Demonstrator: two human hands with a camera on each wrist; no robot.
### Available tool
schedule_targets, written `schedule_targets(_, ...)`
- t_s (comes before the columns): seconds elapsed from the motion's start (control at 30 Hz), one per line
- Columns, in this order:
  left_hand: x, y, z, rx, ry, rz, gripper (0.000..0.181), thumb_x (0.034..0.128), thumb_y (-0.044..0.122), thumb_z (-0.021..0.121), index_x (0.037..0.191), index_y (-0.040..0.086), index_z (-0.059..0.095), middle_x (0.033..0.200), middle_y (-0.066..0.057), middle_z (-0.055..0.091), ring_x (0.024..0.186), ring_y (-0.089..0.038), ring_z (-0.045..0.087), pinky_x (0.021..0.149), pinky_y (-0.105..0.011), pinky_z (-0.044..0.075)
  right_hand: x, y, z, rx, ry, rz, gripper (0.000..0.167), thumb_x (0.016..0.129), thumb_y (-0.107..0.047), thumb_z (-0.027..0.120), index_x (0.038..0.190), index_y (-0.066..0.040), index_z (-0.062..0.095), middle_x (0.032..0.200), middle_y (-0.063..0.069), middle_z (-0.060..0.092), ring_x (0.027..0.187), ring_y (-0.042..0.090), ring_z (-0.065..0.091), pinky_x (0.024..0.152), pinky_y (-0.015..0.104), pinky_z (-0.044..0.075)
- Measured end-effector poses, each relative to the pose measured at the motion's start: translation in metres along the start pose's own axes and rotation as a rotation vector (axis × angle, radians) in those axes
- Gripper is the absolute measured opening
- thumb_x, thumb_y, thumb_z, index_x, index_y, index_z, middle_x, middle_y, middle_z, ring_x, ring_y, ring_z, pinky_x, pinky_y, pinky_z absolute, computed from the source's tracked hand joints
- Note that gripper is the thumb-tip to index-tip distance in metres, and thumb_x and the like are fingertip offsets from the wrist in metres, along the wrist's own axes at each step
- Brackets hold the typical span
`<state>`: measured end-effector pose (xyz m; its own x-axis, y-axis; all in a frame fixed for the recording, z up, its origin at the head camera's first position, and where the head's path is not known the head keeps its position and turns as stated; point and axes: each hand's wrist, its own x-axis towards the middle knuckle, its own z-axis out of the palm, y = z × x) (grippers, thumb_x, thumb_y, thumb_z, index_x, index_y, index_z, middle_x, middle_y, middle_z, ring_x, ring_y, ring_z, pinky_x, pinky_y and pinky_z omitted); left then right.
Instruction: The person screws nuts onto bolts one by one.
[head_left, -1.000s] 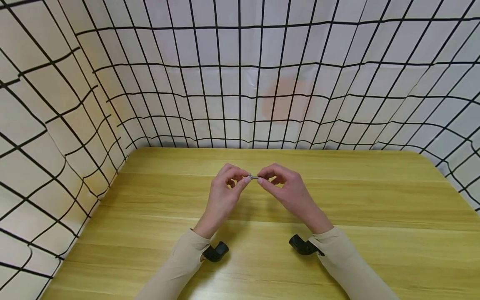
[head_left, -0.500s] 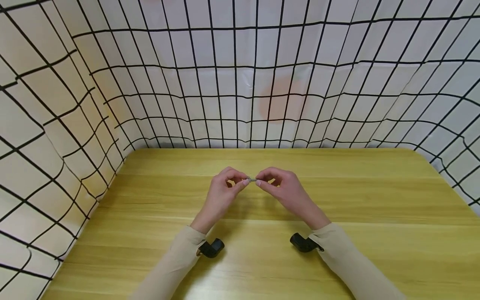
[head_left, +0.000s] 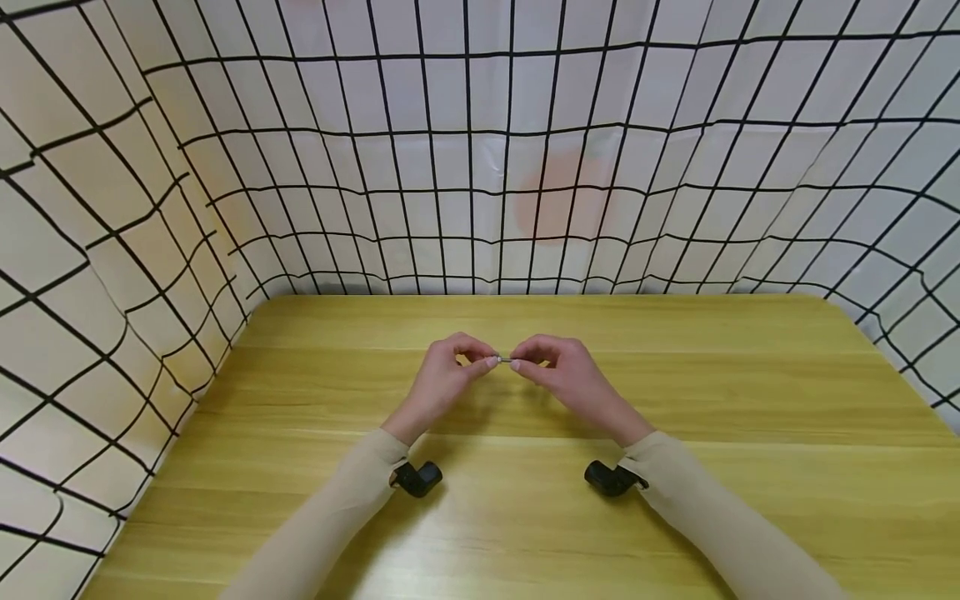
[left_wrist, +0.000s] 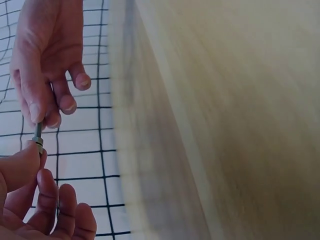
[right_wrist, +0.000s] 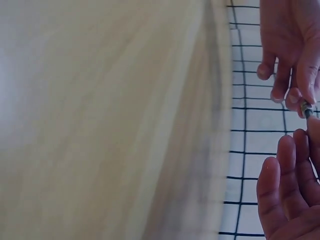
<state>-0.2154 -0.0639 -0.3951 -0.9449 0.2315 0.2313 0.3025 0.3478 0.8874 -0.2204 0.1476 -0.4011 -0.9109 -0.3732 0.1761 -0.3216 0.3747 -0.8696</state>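
Observation:
Above the table, a small metal bolt [head_left: 506,360] is held level between both hands. My left hand [head_left: 438,382] pinches its thicker end between thumb and index finger. From the other side, my right hand [head_left: 573,382] pinches the thin shaft with thumb and index finger. In the left wrist view a ringed, nut-like part [left_wrist: 37,142] shows on the bolt close to the left thumb; whether it is a separate nut I cannot tell. The fingertips cover both ends of the bolt. In the right wrist view the remaining right fingers [right_wrist: 272,175] extend loosely.
A wood-grain table [head_left: 495,517] lies under the hands. White walls with a black grid [head_left: 420,150] rise behind it and at both sides. Black angled wrist cameras [head_left: 417,479] stick out from the sleeve cuffs [head_left: 378,458].
Both hands stay on the bolt and remain almost in place. The forearms have shifted slightly outward, and the head view has turned a little to the right.

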Motion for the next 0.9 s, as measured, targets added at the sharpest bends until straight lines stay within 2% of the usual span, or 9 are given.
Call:
schedule_targets(0.27, 0.01, -0.009, 0.005, 0.041, -0.089, -0.102, 0.006, 0.0902, 0.009, 0.072, 0.091, 0.004, 0.075, 0.093, -0.003, 0.069, 0.083, -0.017, 0.055, 0.071, -0.029, 0.044, 0.007, 0.013, -0.004, -0.033, -0.073, 0.069, 0.022, 0.095, -0.025, 0.068, 0.106, -0.006, 0.071, 0.097, 0.003, 0.069, 0.082, 0.025, 0.059, 0.068, 0.037, 0.05)
schedule_targets(0.47, 0.013, -0.014, 0.008, 0.073, -0.135, -0.136, 0.007, 0.0902, 0.008, 0.072, 0.091, 0.001, 0.074, 0.091, -0.005, 0.067, 0.08, -0.016, 0.054, 0.069, -0.027, 0.044, 0.011, 0.017, -0.003, -0.053, -0.112, 0.127, 0.014, 0.095, -0.019, 0.068, 0.103, -0.008, 0.072, 0.096, 0.005, 0.068, 0.081, 0.024, 0.059, 0.068, 0.037, 0.051)
schedule_targets(0.67, 0.014, -0.018, 0.01, 0.115, -0.185, -0.184, 0.006, 0.0913, 0.005, 0.07, 0.09, 0.001, 0.074, 0.085, -0.004, 0.066, 0.074, -0.015, 0.051, 0.065, -0.025, 0.042, 0.016, 0.02, -0.002, -0.094, -0.16, 0.146, 0.01, 0.094, -0.017, 0.068, 0.1, -0.009, 0.072, 0.092, 0.004, 0.068, 0.078, 0.021, 0.058, 0.066, 0.034, 0.051)
schedule_targets(0.9, 0.02, -0.018, 0.011, 0.104, -0.227, -0.236, 0.009, 0.092, 0.007, 0.069, 0.091, -0.001, 0.074, 0.081, -0.004, 0.066, 0.07, -0.014, 0.048, 0.063, -0.024, 0.039, 0.019, 0.02, -0.004, -0.115, -0.184, 0.16, 0.009, 0.093, -0.015, 0.07, 0.098, -0.009, 0.072, 0.091, 0.003, 0.069, 0.075, 0.02, 0.057, 0.064, 0.034, 0.05)
